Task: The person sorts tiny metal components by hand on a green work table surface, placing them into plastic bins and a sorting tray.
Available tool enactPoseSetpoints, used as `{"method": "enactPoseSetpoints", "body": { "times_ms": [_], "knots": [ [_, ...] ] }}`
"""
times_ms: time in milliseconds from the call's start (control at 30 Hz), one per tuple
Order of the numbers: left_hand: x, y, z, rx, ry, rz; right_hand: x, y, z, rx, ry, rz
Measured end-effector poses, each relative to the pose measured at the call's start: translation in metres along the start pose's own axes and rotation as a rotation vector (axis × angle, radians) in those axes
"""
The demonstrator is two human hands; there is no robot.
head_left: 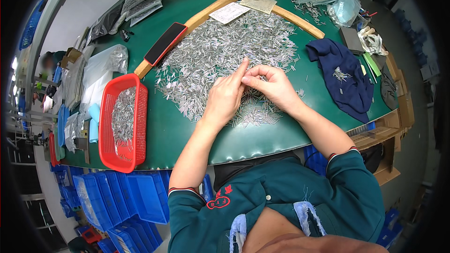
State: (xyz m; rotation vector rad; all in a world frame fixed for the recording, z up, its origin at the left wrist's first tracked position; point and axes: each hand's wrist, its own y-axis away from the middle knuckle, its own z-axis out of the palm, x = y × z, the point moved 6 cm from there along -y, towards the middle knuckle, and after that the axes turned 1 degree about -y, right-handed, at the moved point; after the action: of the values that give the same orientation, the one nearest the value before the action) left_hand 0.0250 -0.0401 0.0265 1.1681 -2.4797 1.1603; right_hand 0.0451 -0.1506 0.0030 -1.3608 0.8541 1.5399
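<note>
A wide heap of small, shiny metal pins (225,42) covers the middle of the green tabletop (187,145). Over the heap's near side, my left hand (226,94) points one finger away from me, its other fingers pressed together and partly hidden. Beside it, my right hand (273,85) is closed in a pinch, thumb and fingertips meeting at the left fingers. Whatever lies between the fingers of either hand is too small or hidden to make out. To the left stands a red perforated basket (142,126) with more of these pins inside.
Wooden strips (300,21) edge the heap's far side. A red-framed black device (165,43) and a paper slip (229,12) rest on them. Dark blue cloth (340,84) holds some pins at right. Plastic bags (143,0) lie far left; blue bins (145,197) stand below the table.
</note>
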Motion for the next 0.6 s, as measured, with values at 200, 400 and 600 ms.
{"method": "enactPoseSetpoints", "body": {
  "times_ms": [200, 400, 600],
  "knots": [
    [0.000, 0.000, -0.001, -0.133, -0.151, -0.078, 0.003, 0.000, -0.003, 0.028, 0.361, -0.068],
    [-0.007, 0.001, -0.007, -0.095, 0.088, -0.214, 0.020, 0.000, -0.002, -0.105, -0.374, 0.447],
    [-0.020, 0.002, -0.024, -0.269, -0.370, -0.174, 0.020, 0.001, -0.001, -0.234, -0.856, 0.489]
  ]
}}
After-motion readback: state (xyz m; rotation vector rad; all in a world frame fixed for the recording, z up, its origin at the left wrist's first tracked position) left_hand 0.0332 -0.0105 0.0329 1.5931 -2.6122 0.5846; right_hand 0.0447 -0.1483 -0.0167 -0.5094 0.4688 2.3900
